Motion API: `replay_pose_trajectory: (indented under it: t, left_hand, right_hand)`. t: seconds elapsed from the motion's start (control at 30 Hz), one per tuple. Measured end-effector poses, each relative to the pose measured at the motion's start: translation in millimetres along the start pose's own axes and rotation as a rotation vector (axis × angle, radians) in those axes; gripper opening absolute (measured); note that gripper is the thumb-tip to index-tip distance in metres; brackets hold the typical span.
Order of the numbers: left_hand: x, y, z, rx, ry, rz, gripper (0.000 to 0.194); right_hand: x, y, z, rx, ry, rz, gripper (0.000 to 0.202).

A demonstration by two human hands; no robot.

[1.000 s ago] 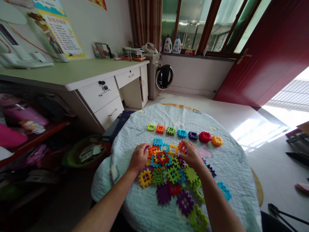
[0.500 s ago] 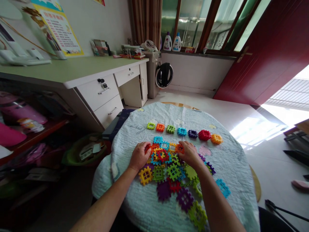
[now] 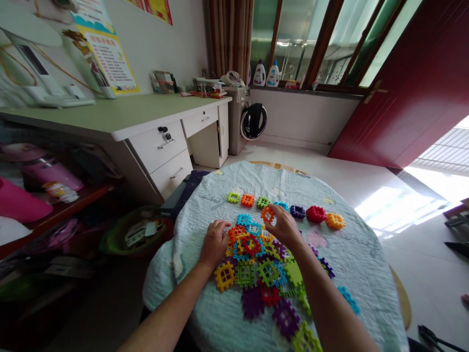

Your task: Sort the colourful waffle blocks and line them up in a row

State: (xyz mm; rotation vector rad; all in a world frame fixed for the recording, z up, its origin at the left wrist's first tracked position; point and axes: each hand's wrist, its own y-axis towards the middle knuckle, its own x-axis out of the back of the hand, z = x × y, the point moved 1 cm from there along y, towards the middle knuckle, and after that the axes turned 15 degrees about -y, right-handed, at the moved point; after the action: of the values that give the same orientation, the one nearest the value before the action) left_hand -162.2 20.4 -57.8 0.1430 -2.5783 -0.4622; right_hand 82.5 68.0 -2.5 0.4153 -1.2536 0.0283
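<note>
My right hand (image 3: pixel 286 226) pinches an orange window-patterned building tile (image 3: pixel 267 214), raised above the far side of a pile. Below it lies the heap of toothed plastic tiles, among them a red tile (image 3: pixel 251 244), a green tile (image 3: pixel 268 272), a yellow tile (image 3: pixel 224 276) and a purple tile (image 3: pixel 252 301). At the heap's left edge rests my left hand (image 3: pixel 215 243), its fingers loosely stretched with nothing visible in them. Behind the heap runs a row of tile pieces by colour, from a lime piece (image 3: pixel 233 197) to a red stack (image 3: pixel 315 214) and an orange-yellow stack (image 3: pixel 335 221). My right hand partly covers the blue one.
A pale blue quilted cloth (image 3: pixel 205 205) covers the round table. A desk (image 3: pixel 146 112) stands at the left, with a green basket (image 3: pixel 120 239) on the floor below. Farther back are a washing machine (image 3: pixel 236 117) with its door open and a red door (image 3: pixel 395 88).
My right hand has lifted an orange tile from the heap toward the row. My left hand has let go of a red-orange piece. The view has shifted slightly.
</note>
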Motion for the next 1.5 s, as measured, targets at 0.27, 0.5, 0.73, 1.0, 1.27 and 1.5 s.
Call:
replay_pose_trajectory:
  t: [0.27,0.5,0.73,1.0,1.27,1.5]
  left_hand:
    - [1.1,0,-5,0.029,0.003,0.009,0.024]
    - [1.0,1,-5,0.044,0.02,0.012,0.023]
    - [1.1,1,-6,0.048,0.011,0.02,0.023]
    - [0.1,1,-6,0.021,0.035,0.013,0.021]
    - [0.9,2,-2,0.005,0.062,0.031,0.02]
    - [-0.2,1,-1,-0.004,0.06,0.028,0.018]
  right_hand:
    - [-16,87,37,0.038,-0.278,0.236,0.039]
    - [-36,112,46,0.059,-0.327,0.334,0.032]
    - [-34,107,45,0.046,-0.317,0.312,0.041]
    - [9,20,42,0.15,0.045,0.288,0.036]
    - [-5,-47,70,0.041,-0.079,0.303,0.043]
    - [10,-49,41,-0.079,0.142,0.152,0.051]
